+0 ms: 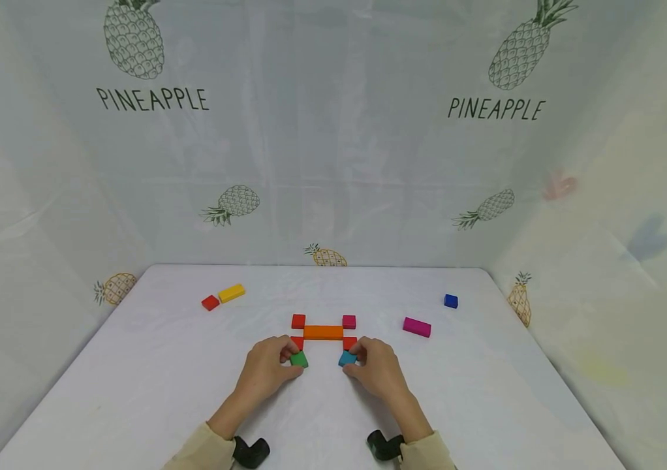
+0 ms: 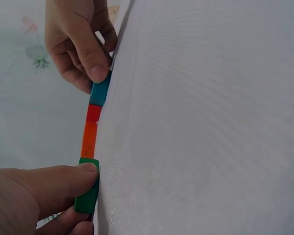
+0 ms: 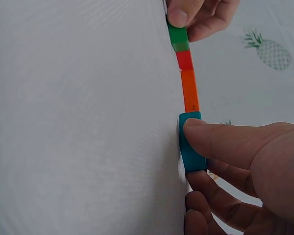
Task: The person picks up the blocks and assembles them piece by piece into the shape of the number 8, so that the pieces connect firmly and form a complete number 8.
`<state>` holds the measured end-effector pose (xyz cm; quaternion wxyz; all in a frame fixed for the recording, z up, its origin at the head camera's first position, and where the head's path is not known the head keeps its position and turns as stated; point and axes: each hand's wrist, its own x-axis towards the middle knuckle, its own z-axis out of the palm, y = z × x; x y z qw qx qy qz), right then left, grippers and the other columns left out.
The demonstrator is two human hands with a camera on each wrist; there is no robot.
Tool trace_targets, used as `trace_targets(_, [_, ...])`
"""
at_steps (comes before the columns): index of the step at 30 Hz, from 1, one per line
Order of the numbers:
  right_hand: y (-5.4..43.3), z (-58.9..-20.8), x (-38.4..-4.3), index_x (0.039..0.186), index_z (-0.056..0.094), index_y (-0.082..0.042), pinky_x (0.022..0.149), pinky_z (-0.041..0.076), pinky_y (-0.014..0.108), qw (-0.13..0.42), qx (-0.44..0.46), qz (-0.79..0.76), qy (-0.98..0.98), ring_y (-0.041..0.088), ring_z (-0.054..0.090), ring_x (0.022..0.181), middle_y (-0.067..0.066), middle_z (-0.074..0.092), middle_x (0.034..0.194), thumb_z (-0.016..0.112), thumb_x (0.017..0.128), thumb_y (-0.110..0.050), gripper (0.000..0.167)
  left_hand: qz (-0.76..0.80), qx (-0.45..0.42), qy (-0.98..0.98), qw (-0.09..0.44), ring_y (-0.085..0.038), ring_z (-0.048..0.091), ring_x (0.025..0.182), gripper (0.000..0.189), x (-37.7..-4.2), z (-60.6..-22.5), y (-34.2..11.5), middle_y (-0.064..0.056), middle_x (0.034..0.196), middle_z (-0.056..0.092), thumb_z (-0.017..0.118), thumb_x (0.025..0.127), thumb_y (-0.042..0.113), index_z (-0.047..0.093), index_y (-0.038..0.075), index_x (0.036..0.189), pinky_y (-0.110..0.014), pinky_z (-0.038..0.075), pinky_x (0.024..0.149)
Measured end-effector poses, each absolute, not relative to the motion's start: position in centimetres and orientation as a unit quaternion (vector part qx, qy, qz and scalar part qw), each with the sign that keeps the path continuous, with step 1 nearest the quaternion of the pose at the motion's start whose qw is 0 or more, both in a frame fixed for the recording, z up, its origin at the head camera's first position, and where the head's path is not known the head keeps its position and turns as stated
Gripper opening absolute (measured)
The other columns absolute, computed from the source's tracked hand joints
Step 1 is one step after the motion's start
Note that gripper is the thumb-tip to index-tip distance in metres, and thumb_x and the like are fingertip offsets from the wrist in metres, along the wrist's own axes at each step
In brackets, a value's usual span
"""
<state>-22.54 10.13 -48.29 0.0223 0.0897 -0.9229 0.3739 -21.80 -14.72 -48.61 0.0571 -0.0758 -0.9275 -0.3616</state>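
My left hand (image 1: 266, 367) pinches a green block (image 1: 299, 360) between thumb and fingers, down at the table. The right hand (image 1: 378, 370) holds a light-blue block (image 1: 347, 358) in the same way, across from it. Just beyond them lies a long orange block (image 1: 323, 333). Red blocks (image 1: 298, 321) touch or nearly touch its left end, and at its right are a crimson block (image 1: 349, 321) and a red one (image 1: 350, 342). Both wrist views show the thumbs pressed on the near faces of the green block (image 2: 86, 196) and the light-blue block (image 3: 192, 152).
At the back left, a yellow block (image 1: 232, 293) lies beside a red block (image 1: 210, 303). Toward the right are a magenta block (image 1: 417, 327) and a dark-blue block (image 1: 451, 301). A pineapple-print curtain (image 1: 333, 143) rises behind the white table (image 1: 486, 405).
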Motion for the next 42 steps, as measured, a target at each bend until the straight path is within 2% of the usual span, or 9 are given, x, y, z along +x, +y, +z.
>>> trace_targets(42, [10.18,-48.21,-22.54,0.105,0.071,-0.009,0.069,0.050,0.027,0.021,0.097,0.363,-0.927,0.017,0.054,0.084,0.001,0.060,0.089,0.092,0.083,-0.018,0.031,-0.367,-0.046,-0.928,0.050,-0.015,0.056,0.085,0.025,-21.97,-49.07,-14.46,0.005,0.088,0.064,0.094,0.082,0.019,0.074,0.017,0.097,-0.030,0.050,0.075])
